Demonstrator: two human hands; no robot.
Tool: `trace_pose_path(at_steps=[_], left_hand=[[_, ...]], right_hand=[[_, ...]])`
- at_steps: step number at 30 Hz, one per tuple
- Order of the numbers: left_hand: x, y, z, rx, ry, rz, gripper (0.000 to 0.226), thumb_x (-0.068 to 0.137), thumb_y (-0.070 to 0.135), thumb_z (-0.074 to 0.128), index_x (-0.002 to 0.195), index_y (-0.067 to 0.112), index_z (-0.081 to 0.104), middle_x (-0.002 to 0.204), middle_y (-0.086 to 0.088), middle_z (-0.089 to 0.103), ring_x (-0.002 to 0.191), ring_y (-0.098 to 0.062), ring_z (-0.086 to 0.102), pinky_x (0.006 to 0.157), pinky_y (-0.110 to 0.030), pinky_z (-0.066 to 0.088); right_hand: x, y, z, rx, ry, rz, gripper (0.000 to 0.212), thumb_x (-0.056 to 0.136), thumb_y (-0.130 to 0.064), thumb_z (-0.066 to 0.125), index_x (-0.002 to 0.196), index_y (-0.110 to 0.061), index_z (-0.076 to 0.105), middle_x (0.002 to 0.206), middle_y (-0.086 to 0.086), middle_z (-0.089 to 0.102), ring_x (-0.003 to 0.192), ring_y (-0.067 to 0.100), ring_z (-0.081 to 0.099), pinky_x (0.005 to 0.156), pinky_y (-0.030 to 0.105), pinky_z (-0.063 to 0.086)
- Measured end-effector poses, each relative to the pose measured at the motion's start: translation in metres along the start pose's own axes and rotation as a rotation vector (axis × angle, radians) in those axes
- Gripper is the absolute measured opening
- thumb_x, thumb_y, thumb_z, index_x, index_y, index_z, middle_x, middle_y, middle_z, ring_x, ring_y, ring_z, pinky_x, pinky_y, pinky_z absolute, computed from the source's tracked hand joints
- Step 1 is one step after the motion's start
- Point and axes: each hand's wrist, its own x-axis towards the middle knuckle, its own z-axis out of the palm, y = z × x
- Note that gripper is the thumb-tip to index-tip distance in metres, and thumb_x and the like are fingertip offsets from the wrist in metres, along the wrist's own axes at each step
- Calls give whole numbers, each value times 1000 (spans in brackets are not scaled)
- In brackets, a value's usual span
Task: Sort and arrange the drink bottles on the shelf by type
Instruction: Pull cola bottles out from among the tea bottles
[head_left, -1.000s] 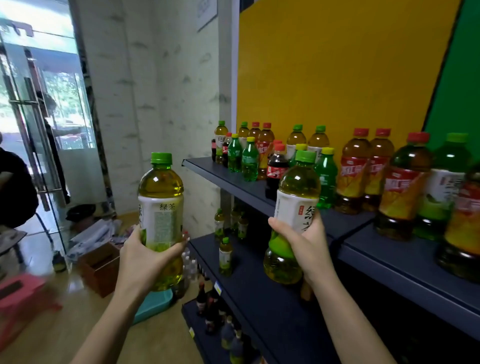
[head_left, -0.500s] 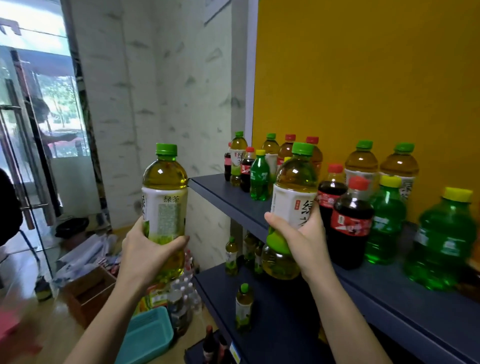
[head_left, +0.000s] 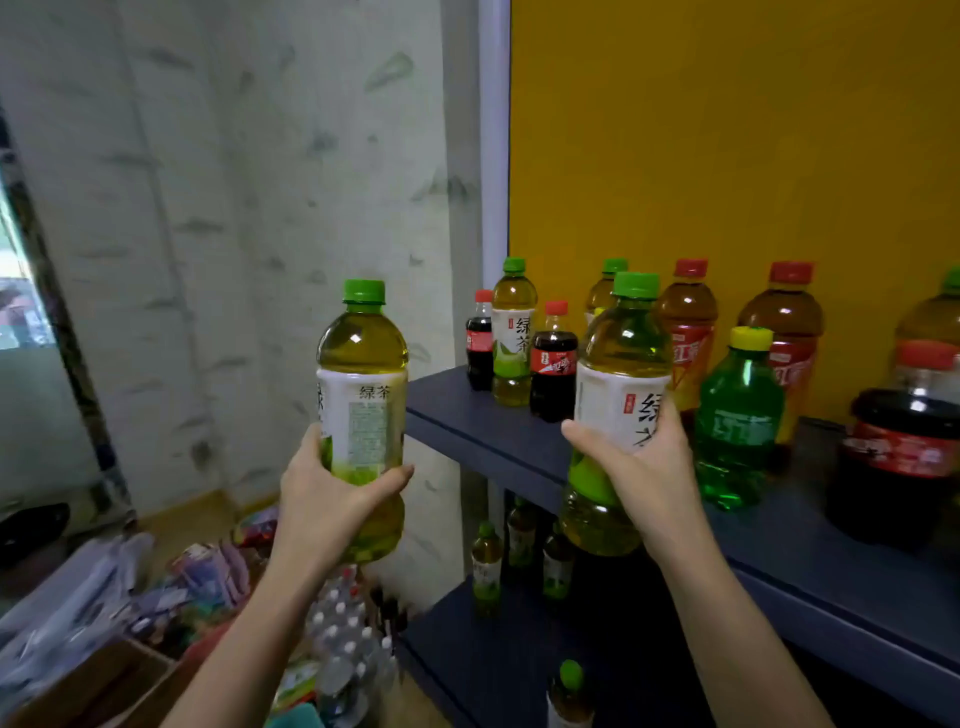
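1. We note the left hand wraps the left tea, upright, clear of the shelf end.
2. The right hand grips the right tea over the shelf's front edge.
3. We advise standing both beside the far tea, clear of the colas.

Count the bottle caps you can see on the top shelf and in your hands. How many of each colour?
Red caps: 5
Green caps: 5 (3 on the shelf, 2 on the bottles in the hands)
Yellow caps: 1
Total: 11
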Motion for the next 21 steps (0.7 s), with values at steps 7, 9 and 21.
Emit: trace_pose_path(at_steps=[7,9,21], left_hand=[[103,-34,13,-100,-162,64,52,62,15,84,105,14,54,96,-3,64,89,-18,62,81,-36,52],[124,-40,23,-149,-190,82,51,63,12,83,104,14,54,90,6,62,83,-7,60,75,-26,50],[229,-91,109,-251,-320,161,69,47,49,80,102,22,50,94,12,60,91,-14,61,77,-32,51]], right_hand=[[36,8,61,-75,139,5,58,67,-22,80,115,-25,47,99,-11,59,92,6,58,72,23,47],[47,11,71,-103,162,3,52,67,-22,80,107,-27,48,96,-10,60,90,7,59,71,25,47],[102,56,116,-255,318,-47,51,64,-23,82,104,-22,50,91,-11,63,80,1,61,65,19,46]])
